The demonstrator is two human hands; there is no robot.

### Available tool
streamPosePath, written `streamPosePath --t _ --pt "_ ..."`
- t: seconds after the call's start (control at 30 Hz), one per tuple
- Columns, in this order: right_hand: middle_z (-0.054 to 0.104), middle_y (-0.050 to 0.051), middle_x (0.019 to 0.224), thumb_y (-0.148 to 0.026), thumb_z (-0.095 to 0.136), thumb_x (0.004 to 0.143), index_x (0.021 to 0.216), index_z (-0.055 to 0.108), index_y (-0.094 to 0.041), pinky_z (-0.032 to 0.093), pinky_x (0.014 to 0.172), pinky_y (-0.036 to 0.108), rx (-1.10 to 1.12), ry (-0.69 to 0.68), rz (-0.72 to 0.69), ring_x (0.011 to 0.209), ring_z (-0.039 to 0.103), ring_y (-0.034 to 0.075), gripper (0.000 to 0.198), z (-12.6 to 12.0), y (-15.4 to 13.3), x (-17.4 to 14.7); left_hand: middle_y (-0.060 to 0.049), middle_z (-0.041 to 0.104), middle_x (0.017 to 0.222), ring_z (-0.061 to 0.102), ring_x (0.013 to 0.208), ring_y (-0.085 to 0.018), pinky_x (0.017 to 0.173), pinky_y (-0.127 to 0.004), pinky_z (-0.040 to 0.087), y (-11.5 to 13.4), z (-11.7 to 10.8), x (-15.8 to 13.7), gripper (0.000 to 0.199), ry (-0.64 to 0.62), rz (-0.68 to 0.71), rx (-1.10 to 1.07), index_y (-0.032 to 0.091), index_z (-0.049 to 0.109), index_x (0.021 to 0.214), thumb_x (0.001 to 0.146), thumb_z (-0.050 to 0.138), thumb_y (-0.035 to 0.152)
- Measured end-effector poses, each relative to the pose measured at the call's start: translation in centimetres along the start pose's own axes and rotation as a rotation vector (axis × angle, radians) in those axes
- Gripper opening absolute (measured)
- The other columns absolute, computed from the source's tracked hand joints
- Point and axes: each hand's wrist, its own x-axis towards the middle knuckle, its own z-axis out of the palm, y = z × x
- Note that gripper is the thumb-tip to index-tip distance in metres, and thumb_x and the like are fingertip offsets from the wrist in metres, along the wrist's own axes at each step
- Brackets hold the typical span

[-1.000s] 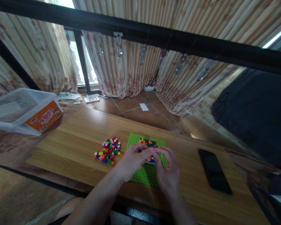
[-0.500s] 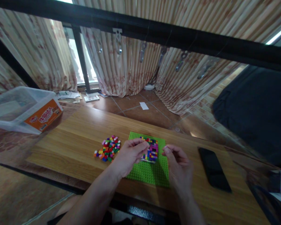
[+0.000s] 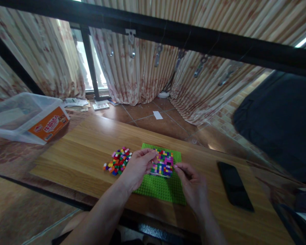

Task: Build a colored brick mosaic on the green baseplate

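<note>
A block of many small coloured toy bricks [image 3: 164, 167] stands on a green studded baseplate [image 3: 159, 189], with a small dark gap near its right side. My left hand [image 3: 137, 168] hovers over the block's left edge, thumb and forefinger pinched together; whatever is between them is too small to make out. At the block's right edge, my right hand [image 3: 193, 185] is also closed in a pinch, its fingertips beside the bricks. Something pinkish shows at those tips, but I cannot tell a brick from a fingernail. Left of the baseplate lies a loose pile of coloured bricks [image 3: 119, 160], partly behind my left hand.
A black phone [image 3: 234, 185] lies on the wooden tabletop [image 3: 91, 146] at the right. Beyond the table's left end is a clear plastic bin [image 3: 20, 126] with an orange label. A dark bar [image 3: 153, 29] crosses overhead before the curtains.
My right hand has moved left and slightly down, to the block's right edge. My left hand has shifted a little left, uncovering more of the bricks.
</note>
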Motion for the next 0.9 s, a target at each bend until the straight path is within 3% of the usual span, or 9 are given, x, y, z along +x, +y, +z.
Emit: streamPosePath --t 0.2,0.53,0.9 --pt "0.073 0.004 0.091 -0.038 0.073 0.075 0.084 0.077 -0.024 0.051 0.078 0.034 0.059 -0.032 -0.036 0.089 0.065 0.021 0.017 0.3 1.7 0.4 0.002 0.056 0.058 0.030 0.038 0.001 0.038 -0.017 0.011 0.0 0.0 0.1 0.023 -0.005 0.008 0.012 0.011 0.060 0.066 0.068 0.075 0.028" --pt "0.076 0.002 0.074 -0.038 0.085 0.055 0.072 0.078 -0.024 0.052 0.071 0.032 0.325 0.027 0.196 0.073 0.065 0.019 0.023 1.0 1.1 1.0 0.003 0.055 0.057 0.029 0.038 0.000 0.038 -0.017 0.012 0.1 0.0 0.1 0.028 -0.005 0.007 0.031 0.012 0.057 0.066 0.067 0.076 0.032" --pt "0.072 0.001 0.068 -0.032 0.089 0.048 0.068 0.076 -0.020 0.048 0.052 0.022 0.563 0.050 0.408 0.059 0.061 0.012 0.027 1.6 0.9 0.7 0.004 0.051 0.056 0.028 0.039 0.000 0.038 -0.018 0.011 -0.2 -0.1 0.2 0.028 -0.019 0.012 0.056 0.013 0.057 0.066 0.067 0.074 0.034"
